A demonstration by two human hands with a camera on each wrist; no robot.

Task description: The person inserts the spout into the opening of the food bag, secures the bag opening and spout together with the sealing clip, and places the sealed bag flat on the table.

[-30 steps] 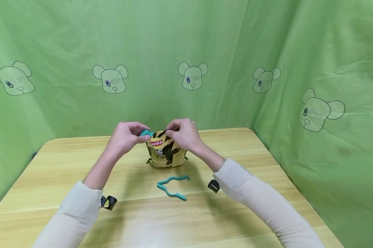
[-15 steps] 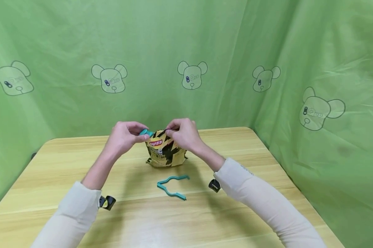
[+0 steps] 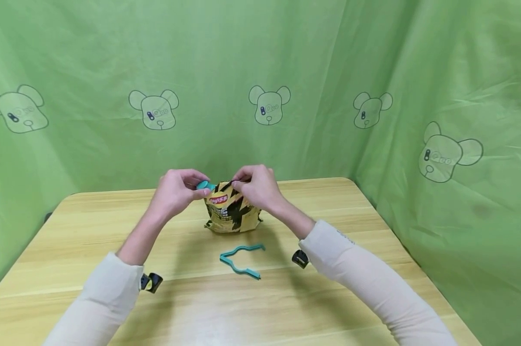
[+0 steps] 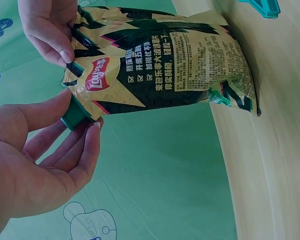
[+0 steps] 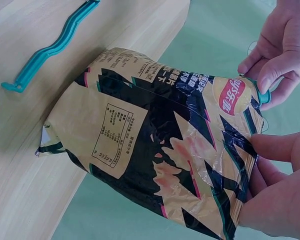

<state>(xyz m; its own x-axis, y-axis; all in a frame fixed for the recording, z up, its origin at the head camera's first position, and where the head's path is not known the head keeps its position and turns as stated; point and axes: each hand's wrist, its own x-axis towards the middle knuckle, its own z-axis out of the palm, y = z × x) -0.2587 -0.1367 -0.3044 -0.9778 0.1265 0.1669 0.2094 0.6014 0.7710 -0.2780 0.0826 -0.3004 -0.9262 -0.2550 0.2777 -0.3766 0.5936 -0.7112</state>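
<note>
A yellow and black chip bag (image 3: 232, 218) stands upright on the table. At its top left corner, my left hand (image 3: 174, 192) pinches a teal piece with a round cap (image 3: 205, 185) between thumb and fingers. The left wrist view shows this teal piece (image 4: 76, 114) against the bag's top edge; how far it reaches over the bag is hidden. With thumb and fingers, my right hand (image 3: 258, 187) pinches the bag's top edge further right. Nearer me on the table lies a long teal bag clip (image 3: 246, 272), its two hinged arms spread into a V.
The pale wooden table (image 3: 92, 230) has rounded far corners. Green curtains (image 3: 213, 57) with printed bear heads hang behind it and along the right. Black wrist-worn devices (image 3: 152, 282) show under both sleeves.
</note>
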